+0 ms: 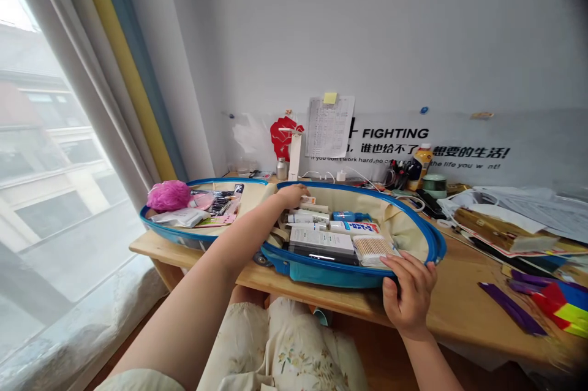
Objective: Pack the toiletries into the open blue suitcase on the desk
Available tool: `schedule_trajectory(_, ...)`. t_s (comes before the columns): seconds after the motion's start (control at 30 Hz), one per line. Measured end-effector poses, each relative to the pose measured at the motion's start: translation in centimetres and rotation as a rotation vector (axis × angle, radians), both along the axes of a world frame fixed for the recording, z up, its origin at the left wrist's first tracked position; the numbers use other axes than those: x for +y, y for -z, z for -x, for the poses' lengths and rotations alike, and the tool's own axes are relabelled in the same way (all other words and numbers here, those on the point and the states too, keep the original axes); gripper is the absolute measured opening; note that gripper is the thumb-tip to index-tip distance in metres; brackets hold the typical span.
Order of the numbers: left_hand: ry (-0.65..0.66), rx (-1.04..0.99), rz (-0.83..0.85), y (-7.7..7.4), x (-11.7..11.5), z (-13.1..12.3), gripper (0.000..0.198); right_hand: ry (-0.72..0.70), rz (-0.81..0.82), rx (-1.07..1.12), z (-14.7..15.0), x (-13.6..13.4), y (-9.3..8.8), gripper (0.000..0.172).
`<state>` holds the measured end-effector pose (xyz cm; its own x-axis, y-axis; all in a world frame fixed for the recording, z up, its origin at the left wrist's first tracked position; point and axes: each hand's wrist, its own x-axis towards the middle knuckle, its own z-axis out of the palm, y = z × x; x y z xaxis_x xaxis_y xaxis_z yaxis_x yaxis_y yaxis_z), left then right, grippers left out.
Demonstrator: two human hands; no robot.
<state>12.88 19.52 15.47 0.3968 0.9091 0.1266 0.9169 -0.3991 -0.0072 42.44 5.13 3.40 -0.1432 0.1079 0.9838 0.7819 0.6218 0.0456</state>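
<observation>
A blue suitcase lies open on the wooden desk, its right half (pixel 432 244) packed with tubes, boxes and a clear box of cotton swabs (pixel 373 248). My left hand (pixel 290 195) reaches into the far left corner of that half, fingers curled on the lining edge beside a small tube (pixel 309 200). My right hand (pixel 408 293) grips the near right rim of the same half, thumb over the edge. The left half (pixel 158 222) holds a pink bath sponge (pixel 168 195), packets and pens.
The wooden desk (pixel 459 305) carries papers, folders and coloured sheets at the right. Bottles, a cup and cables stand along the wall behind the suitcase. A window and curtain fill the left. My lap in floral cloth is below the desk edge.
</observation>
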Motion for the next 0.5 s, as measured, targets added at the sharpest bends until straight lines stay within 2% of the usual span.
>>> schedule_trajectory(0.1, -0.076, -0.108, -0.144, -1.2, -0.9, 1.0, 0.043, 0.003, -0.012, -0.006, -0.1, 0.2, 0.1, 0.026)
schedule_trajectory(0.2, -0.196, -0.161, -0.237, -2.5, -1.8, 3.9, 0.044, -0.002, -0.013, -0.002, -0.2, 0.2, 0.1, 0.026)
schedule_trajectory(0.27, -0.297, -0.152, -0.242, -3.4, -2.6, 7.3, 0.041, -0.008, -0.011, -0.004, -0.3, 0.3, 0.2, 0.026)
schedule_trajectory(0.37, -0.491, -0.094, -0.197, -4.1, -4.1, 13.7, 0.04, -0.003, -0.017, -0.009, -0.2, 0.3, 0.3, 0.026)
schedule_trajectory(0.43, -0.622, -0.034, -0.14, -3.8, -5.5, 18.0, 0.039, 0.005, -0.019, -0.004, -0.2, 0.4, 0.3, 0.027)
schedule_trajectory(0.5, -0.705, 0.035, -0.069, -2.8, -6.9, 21.3, 0.037, 0.009, -0.019, 0.003, -0.1, 0.4, 0.3, 0.027)
